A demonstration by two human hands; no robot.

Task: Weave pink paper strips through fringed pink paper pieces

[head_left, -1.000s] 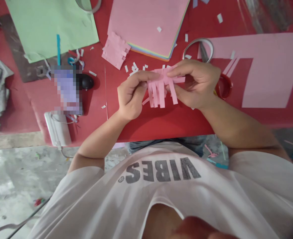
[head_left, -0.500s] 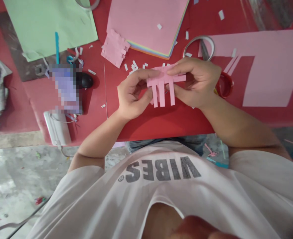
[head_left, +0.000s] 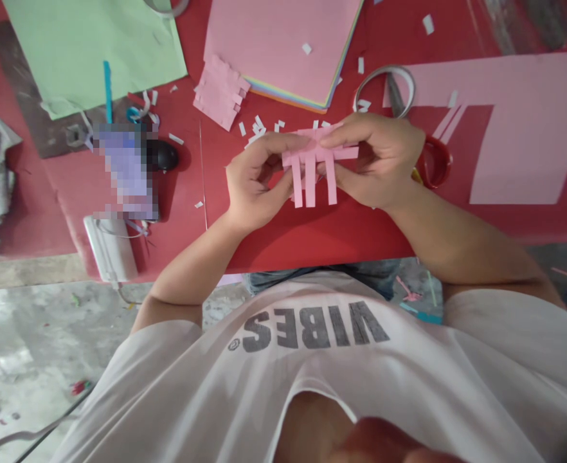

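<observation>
Above the near edge of the red tabletop (head_left: 312,239), both hands are holding a small lattice of pink paper strips (head_left: 311,168) between them. The left hand (head_left: 249,186) is pinching its left end with closed fingers, and the right hand (head_left: 384,161) is gripping its right end. The cross strip is running left to right, and three loose strips are pointing toward the person.

Scissors (head_left: 422,172) at right hand (head_left: 380,161); nearside free
</observation>
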